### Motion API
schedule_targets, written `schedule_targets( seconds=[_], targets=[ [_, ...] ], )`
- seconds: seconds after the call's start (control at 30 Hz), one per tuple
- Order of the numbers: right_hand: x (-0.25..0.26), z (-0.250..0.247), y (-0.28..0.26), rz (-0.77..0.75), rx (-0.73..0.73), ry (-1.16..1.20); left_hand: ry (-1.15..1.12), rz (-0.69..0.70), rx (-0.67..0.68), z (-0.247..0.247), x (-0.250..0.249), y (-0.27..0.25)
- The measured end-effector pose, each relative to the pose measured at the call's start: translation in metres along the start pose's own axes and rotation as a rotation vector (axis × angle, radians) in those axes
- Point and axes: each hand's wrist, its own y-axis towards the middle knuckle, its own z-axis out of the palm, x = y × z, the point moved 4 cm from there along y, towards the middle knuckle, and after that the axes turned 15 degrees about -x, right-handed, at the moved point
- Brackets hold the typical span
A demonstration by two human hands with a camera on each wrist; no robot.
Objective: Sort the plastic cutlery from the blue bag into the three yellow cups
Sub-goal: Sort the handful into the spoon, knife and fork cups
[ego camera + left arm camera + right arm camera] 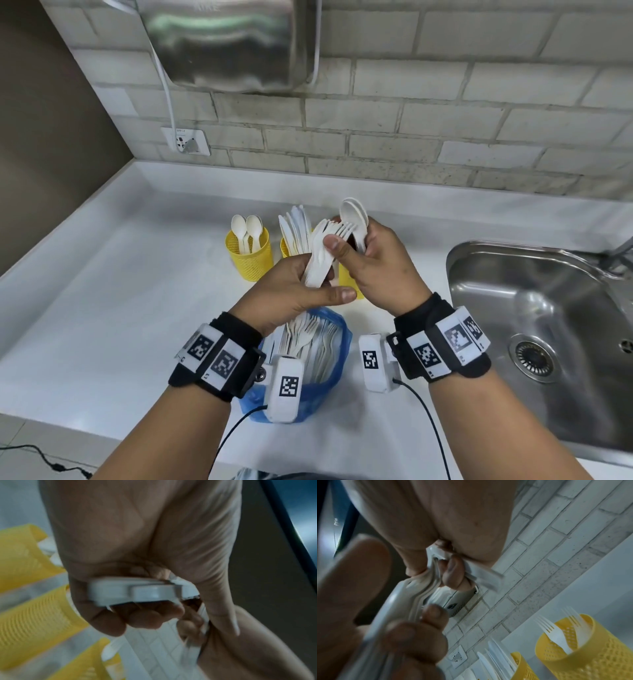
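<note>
My left hand [301,284] grips a bundle of white plastic forks [322,250] by the handles, tines pointing up and to the right. My right hand [371,260] holds a few white spoons [354,216] upright in its fingers, and its thumb presses on the fork bundle. Both hands are above the three yellow mesh cups. The left cup [250,257] holds two spoons, the middle cup [286,248] holds several knives, and the right cup [346,279] is mostly hidden behind my hands. The right wrist view shows forks in that cup [570,646]. The blue bag [337,346] lies open under my wrists with more cutlery inside.
A steel sink [534,294] is set into the white counter [120,308] on the right. A brick wall with a socket [186,140] runs along the back, and a metal dispenser [233,41] hangs above. Cables trail from my wrist cameras toward the front edge.
</note>
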Motion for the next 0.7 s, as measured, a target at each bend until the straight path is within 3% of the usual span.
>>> schedule_targets(
  seconds=[0.1, 0.27, 0.37, 0.5, 0.6, 0.7],
  targets=[
    [0.002, -0.002, 0.003, -0.049, -0.106, -0.029, 0.21, 0.079, -0.176, -0.004, 0.003, 0.0],
    [0.012, 0.014, -0.001, -0.098, -0.154, -0.018, 0.184, 0.126, -0.408, -0.002, 0.002, -0.002],
    [0.017, 0.017, -0.002, -0.072, -0.234, 0.062, 0.104, 0.093, -0.414, -0.008, 0.002, -0.002],
    [0.007, 0.022, 0.004, 0.253, -0.314, 0.399, -0.085, -0.049, -0.392, -0.021, 0.008, -0.003],
    [0.004, 0.036, 0.006, 0.341, -0.295, 0.6, -0.213, -0.095, -0.293, -0.026, 0.008, -0.007],
    [-0.002, 0.057, 0.007, 0.299, -0.281, 0.452, -0.26, -0.119, -0.263, -0.037, 0.009, -0.008]
  ],
)
